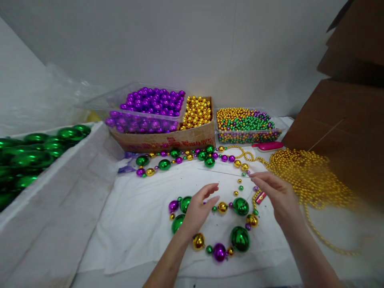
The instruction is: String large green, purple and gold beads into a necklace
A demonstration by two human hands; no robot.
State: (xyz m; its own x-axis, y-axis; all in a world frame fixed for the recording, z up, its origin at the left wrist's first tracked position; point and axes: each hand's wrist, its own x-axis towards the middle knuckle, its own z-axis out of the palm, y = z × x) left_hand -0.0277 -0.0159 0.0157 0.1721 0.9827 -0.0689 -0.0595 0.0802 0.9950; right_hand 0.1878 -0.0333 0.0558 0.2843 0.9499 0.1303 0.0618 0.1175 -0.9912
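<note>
My right hand pinches one end of a long thin needle, which points left above the white cloth. My left hand hovers over a ring of large beads, its thumb and fingers apart with nothing between them. That ring has green balls, gold balls and a purple ball; my left hand hides part of it. A line of small beads lies just left of my right fingers. Beneath my right hand is a small red object.
Behind lies another bead strand. Farther back are a clear tub of purple beads, a carton of gold beads and a tray of small mixed beads. Green balls fill a left box; gold bead chain spills from a right carton.
</note>
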